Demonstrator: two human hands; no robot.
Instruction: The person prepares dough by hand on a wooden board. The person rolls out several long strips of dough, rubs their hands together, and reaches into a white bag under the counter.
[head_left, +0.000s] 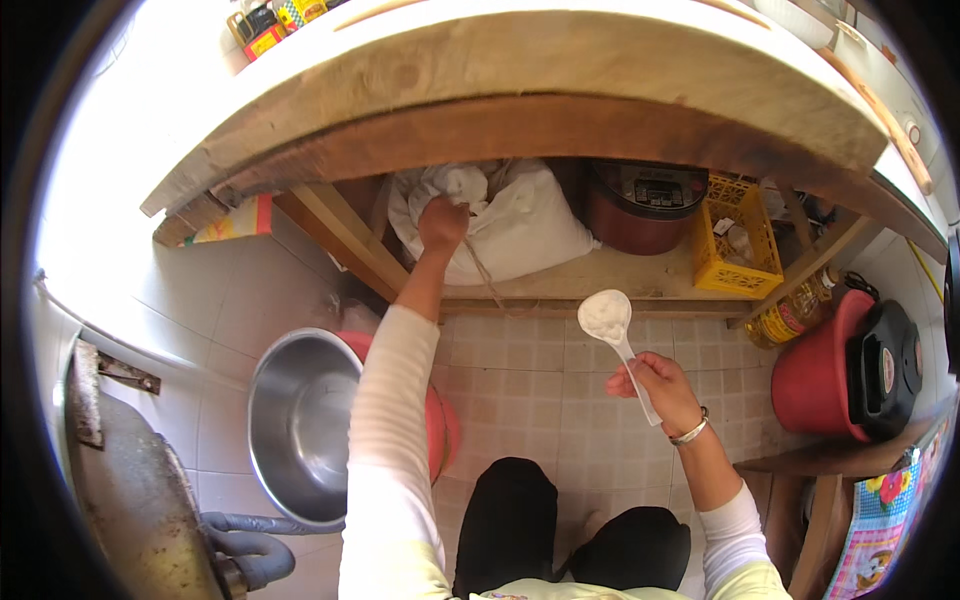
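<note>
Below the wooden tabletop, a white cloth sack (517, 232) rests on the low shelf, its mouth bunched up. My left hand (444, 223) grips the gathered cloth at that mouth, and a string (480, 268) hangs down from it. What the sack holds is hidden. Above the tiled floor, my right hand (664, 386) holds a translucent white plastic scoop spoon (621, 345) by its handle. White powder (604, 315), flour-like and lumpy, fills the spoon's bowl. The spoon is apart from the sack, to its lower right.
A dark red electric cooker (645, 217) and a yellow plastic crate (739, 259) share the shelf. An oil bottle (795, 307) and a red bucket (814, 375) stand at right. A steel basin (300, 427) sits left beside my forearm. The thick table edge (525, 60) overhangs the shelf.
</note>
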